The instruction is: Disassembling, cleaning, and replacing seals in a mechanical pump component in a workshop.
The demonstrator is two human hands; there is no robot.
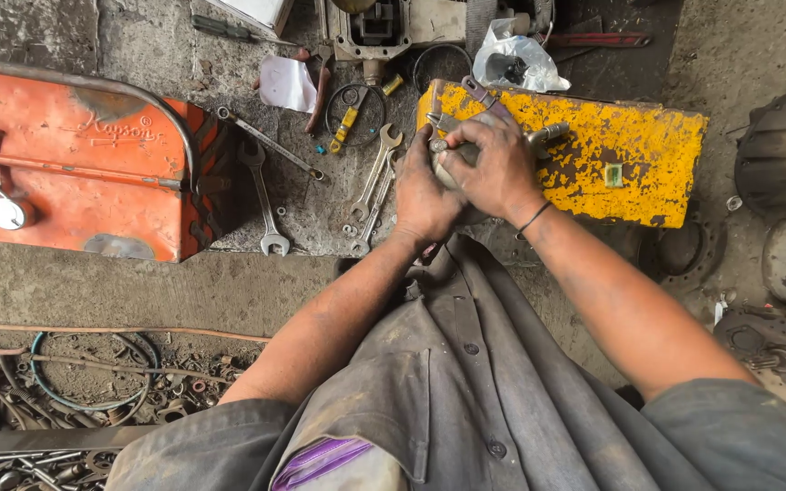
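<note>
**A:** Metal part is sitting right between your two hands, up over the near edge of that chipped yellow box, just past your knees. Your left hand is cupping it from below and the side, fingers wrapped around the body. Your right hand is lying over the top, fingers curled down and pressing on it. So both hands are closed around the same piece, nothing loose in either one.

**B:** Which step would you say I'm on?

**A:** My guess is you're working something on or off the piece by hand, gripping and twisting or pushing, not using a tool yet. The wrenches are lying untouched on the concrete just left of your left hand. If a fitting is what you're fighting, the next move is probably calling for a steadier hold from the left while the right does the turning, or bracing the piece on the box.

**B:** And the part itself?

**A:** Mostly hidden, honestly. What's peeking out is looking like dull grey metal, greasy, with a rounded body. A short brass-coloured stub is sticking out to the right past your knuckles, and a small round end is showing at the top left. I can't tell the rest under your fingers. It's looking slick, so watch it slipping.
</note>
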